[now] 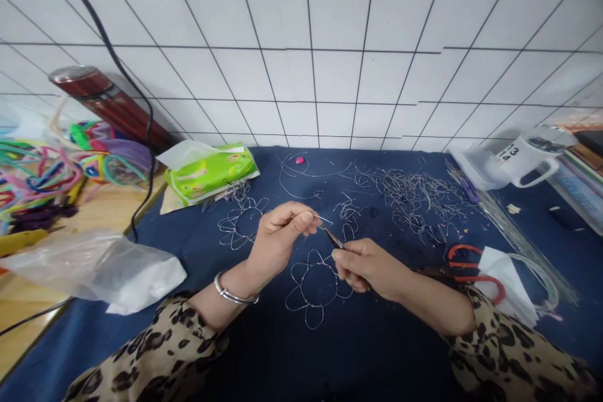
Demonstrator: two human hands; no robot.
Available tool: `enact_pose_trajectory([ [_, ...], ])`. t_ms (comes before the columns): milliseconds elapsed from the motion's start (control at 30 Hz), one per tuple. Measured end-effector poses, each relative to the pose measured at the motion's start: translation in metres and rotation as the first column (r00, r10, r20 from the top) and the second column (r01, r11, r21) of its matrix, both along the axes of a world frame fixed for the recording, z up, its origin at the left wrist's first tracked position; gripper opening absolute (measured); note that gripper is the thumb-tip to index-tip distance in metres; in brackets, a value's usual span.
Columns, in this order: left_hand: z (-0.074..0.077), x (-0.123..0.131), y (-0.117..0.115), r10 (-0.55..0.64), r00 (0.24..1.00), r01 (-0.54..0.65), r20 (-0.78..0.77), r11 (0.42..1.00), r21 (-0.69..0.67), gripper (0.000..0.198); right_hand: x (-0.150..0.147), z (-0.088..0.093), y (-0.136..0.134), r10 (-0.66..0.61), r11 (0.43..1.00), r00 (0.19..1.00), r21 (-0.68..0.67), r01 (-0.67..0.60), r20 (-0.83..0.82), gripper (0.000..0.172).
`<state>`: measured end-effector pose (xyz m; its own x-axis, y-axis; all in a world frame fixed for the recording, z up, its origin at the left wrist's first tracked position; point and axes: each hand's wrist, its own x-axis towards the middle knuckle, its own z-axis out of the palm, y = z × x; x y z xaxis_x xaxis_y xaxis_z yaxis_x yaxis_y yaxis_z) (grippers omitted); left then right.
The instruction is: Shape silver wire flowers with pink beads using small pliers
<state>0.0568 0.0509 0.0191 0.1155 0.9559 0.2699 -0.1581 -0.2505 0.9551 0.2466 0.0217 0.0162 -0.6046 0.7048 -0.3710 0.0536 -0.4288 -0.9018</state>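
Observation:
My left hand [285,229] pinches a short thin wire [324,219] between thumb and fingertips. Wrapped round the handles of a pair of pliers [333,237], my right hand [370,266] points their dark jaws at that wire, close to my left fingertips. Whether the jaws grip the wire I cannot tell. Below my hands lies a flower-shaped wire frame [306,306] with looped petals and small pink marks round its ring; my right hand hides part of it. Left of my left hand, a second petal-shaped wire frame [229,242] rests on the blue cloth.
Tangled wire pieces [414,191] spread across the back right. Orange-handled scissors [499,289] lie by my right forearm, near a bundle of straight wires [527,245] and a white mug [532,157]. A green tissue pack [211,173] and a plastic bag [108,270] are at left.

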Motion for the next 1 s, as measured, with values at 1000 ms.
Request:
enact_pose_trajectory([
  [1000,-0.004,0.000,0.007,-0.163,0.984,0.179,0.073,0.898,-0.403,0.014,0.016,0.004,0.009,-0.666,0.002,0.544,0.731,-0.683,0.510,0.026],
])
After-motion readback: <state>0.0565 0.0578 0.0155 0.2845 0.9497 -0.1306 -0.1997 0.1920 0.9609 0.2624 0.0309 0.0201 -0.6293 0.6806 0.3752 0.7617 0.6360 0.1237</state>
